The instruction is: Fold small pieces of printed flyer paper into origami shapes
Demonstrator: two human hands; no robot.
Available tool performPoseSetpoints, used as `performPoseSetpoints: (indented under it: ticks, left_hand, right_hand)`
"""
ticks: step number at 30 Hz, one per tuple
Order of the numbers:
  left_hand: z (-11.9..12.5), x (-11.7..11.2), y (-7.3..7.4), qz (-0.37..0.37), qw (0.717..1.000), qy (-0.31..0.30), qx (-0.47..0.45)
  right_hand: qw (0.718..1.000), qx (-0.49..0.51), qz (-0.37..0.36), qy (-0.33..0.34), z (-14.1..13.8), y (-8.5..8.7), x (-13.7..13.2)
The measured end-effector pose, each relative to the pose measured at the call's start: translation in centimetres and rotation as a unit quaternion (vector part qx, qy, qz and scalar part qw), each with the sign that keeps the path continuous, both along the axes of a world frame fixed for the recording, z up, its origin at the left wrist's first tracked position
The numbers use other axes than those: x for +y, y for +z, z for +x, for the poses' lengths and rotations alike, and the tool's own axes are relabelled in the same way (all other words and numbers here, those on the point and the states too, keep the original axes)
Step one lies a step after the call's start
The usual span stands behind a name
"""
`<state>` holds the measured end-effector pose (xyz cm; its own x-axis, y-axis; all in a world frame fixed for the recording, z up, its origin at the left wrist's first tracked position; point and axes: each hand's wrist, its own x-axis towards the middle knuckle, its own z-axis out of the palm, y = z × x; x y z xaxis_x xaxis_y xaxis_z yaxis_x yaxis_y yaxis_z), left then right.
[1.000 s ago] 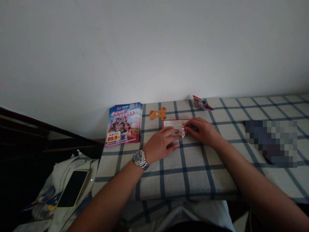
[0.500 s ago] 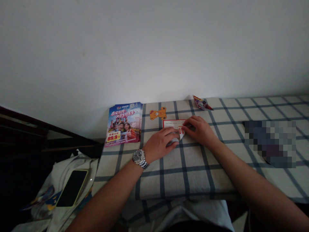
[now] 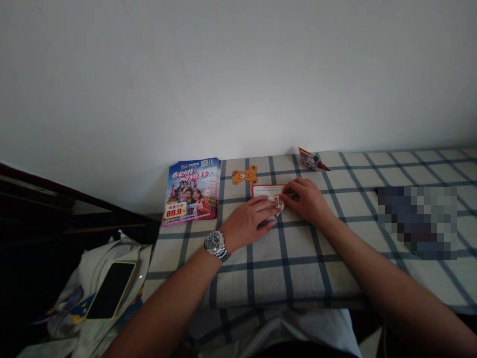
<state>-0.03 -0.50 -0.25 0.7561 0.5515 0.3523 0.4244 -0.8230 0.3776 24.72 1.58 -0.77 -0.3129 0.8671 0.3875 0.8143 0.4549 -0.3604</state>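
A folded paper flyer (image 3: 267, 190) with a red border and red print lies on the checked tablecloth between my hands. My left hand (image 3: 250, 221), with a metal watch (image 3: 214, 243) on its wrist, lies over the flyer's near left part with its fingers stretched out. At the flyer's right corner my right hand (image 3: 303, 199) pinches the paper between thumb and fingers. Part of the flyer is hidden beneath the left fingers. Left of it lies a stack of printed flyers (image 3: 191, 194). An orange bear picture (image 3: 244, 175) shows just behind the left hand.
A folded piece of printed paper (image 3: 312, 160) stands near the wall (image 3: 238, 79). A blurred-out dark item (image 3: 413, 223) lies at the right on the tablecloth (image 3: 354, 199). Below the table's left edge, a phone (image 3: 112, 290) rests on a pale bag (image 3: 99, 256).
The folded part of the flyer under my left fingers lies flatter than before. Both hands have shifted only slightly.
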Motion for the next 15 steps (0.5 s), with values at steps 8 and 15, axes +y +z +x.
performPoseSetpoints:
  ticks: [8,15]
  left_hand:
    - [-0.23,0.08,0.11,-0.011,1.0,0.002,0.019]
    - [-0.77,0.75,0.23,-0.011,1.0,0.016,0.02]
  right_hand:
    - [1.0,-0.01,0.002,0.008,0.04,0.07,-0.07]
    - [0.997,0.012,0.032,0.071,0.2,0.95,-0.64]
